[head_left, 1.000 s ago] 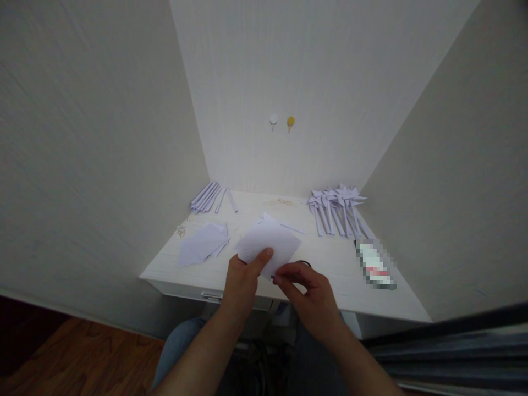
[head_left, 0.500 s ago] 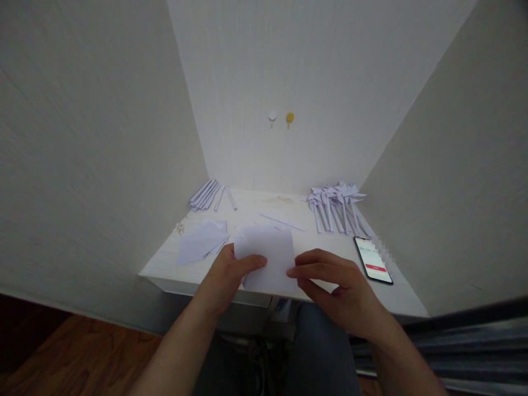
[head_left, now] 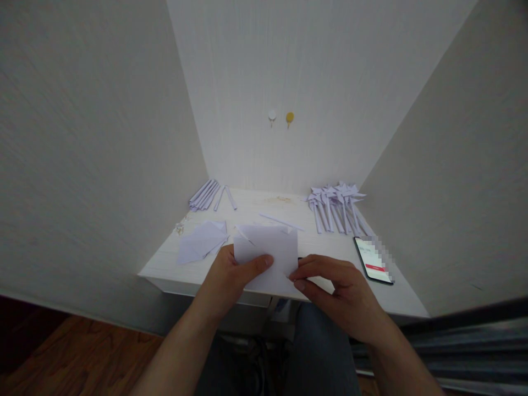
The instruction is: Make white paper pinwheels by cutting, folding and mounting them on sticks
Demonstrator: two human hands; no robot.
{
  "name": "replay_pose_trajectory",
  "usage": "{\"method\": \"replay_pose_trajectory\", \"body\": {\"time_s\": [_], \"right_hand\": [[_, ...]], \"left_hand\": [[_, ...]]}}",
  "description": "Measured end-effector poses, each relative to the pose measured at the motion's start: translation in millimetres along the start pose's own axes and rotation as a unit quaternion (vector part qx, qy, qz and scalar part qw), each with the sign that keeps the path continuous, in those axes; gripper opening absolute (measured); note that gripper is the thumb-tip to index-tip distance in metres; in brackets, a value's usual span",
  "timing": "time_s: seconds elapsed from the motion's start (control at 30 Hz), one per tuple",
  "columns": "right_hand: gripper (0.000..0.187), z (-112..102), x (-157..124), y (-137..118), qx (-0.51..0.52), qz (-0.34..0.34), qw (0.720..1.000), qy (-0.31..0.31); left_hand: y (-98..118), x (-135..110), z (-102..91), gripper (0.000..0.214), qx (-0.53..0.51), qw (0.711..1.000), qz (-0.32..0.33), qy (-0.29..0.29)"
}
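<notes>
A square white sheet of paper (head_left: 270, 241) is held up over the front edge of the table. Slits show near its upper left and upper right corners. My left hand (head_left: 233, 275) grips it from the left, thumb flat on the face and the other fingers hidden behind. At the lower right corner, my right hand (head_left: 336, 289) pinches the paper between thumb and fingertips, and that corner looks slightly bent. Just beyond the sheet, a thin rolled paper strip (head_left: 282, 221) lies on the white table (head_left: 249, 201).
More paper sheets (head_left: 202, 242) lie at left. Behind them are rolled paper sticks (head_left: 204, 195). Several paper pinwheels (head_left: 336, 201) on sticks are piled at the back right. A lit phone (head_left: 373, 261) rests near the right wall. Walls enclose the table on three sides.
My right fingers have moved down slightly along the sheet's right edge and now pinch its lower right corner. The sheet has shifted a little, and slits at its upper corners show more plainly.
</notes>
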State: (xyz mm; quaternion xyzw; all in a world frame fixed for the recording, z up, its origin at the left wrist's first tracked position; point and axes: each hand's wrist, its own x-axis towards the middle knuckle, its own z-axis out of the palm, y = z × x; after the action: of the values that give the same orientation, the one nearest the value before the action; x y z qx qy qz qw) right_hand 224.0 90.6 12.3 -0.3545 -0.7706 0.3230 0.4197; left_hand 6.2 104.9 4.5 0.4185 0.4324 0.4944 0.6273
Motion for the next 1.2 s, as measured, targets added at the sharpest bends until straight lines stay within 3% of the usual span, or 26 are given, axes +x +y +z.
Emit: {"method": "replay_pose_trajectory", "body": {"time_s": [0.77, 1.03, 1.2], "right_hand": [[0.011, 8, 0, 5, 0.026, 0.064, 0.997, 0.026], [0.009, 15, 0, 14, 0.06, 0.115, 0.99, 0.062], [0.009, 21, 0, 25, 0.069, 0.137, 0.987, 0.041]], "left_hand": [[-2, -1, 4.8, 0.039, 0.039, 0.999, 0.014, 0.022], [-15, 5, 2.2, 0.038, 0.052, 0.996, 0.024, 0.062], [-27, 12, -3.5, 0.035, 0.066, 0.995, 0.03, 0.07]]}}
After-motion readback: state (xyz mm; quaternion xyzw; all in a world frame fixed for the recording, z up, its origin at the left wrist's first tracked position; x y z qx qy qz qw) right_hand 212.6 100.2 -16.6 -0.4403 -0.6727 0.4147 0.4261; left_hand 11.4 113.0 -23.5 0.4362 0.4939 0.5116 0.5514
